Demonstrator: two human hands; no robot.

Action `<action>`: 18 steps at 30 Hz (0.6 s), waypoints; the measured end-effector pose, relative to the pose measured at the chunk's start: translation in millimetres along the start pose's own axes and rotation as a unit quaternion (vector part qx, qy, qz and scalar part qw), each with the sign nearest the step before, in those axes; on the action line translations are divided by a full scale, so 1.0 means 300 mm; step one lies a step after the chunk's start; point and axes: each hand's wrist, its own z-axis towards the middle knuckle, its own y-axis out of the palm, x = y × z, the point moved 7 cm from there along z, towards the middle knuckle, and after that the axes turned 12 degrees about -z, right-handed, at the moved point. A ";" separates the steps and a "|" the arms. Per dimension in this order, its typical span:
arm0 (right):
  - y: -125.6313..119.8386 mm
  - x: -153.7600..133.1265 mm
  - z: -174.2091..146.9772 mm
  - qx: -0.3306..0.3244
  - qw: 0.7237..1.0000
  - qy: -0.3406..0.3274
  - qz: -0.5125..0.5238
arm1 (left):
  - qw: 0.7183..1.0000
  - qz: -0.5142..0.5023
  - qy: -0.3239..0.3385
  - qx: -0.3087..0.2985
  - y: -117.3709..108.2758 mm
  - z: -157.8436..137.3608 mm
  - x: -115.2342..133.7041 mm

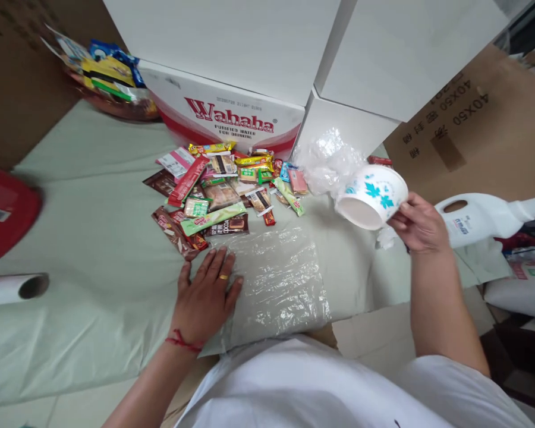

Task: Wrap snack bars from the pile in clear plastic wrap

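My right hand (421, 224) grips a white paper cup (378, 191) with teal leaf prints, tilted on its side over the right part of the cloth. My left hand (208, 291) lies flat, fingers spread, at the left edge of a clear plastic bag (280, 279) spread on the cloth. Just beyond its fingertips is a heap of wrapped snacks: a green-wrapped bar (214, 218), a red packet (188, 181), a brown packet (173, 229) and several others. Crumpled clear plastic (327, 160) sits behind the cup.
A Wahaha water carton (232, 113) stands behind the snacks. At the back left is a bowl of packets (111, 107). A red container (6, 217) and a cardboard tube (15, 289) lie on the left. To the right are a white jug (477, 223) and a brown carton (477, 137).
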 end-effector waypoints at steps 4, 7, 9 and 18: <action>-0.292 0.088 -0.020 -0.082 0.953 0.159 -0.246 | 1.000 -0.008 0.001 0.008 0.000 0.001 -0.002; -0.462 0.137 0.123 -0.025 0.923 0.201 -0.328 | 1.000 -0.003 0.005 0.009 0.003 0.001 -0.003; -0.535 0.129 0.263 0.077 0.932 0.163 -0.314 | 1.000 0.007 0.010 0.008 0.005 0.001 -0.002; -0.562 0.130 0.451 0.169 0.944 -0.037 -0.281 | 1.000 0.024 0.002 0.005 0.002 0.003 -0.001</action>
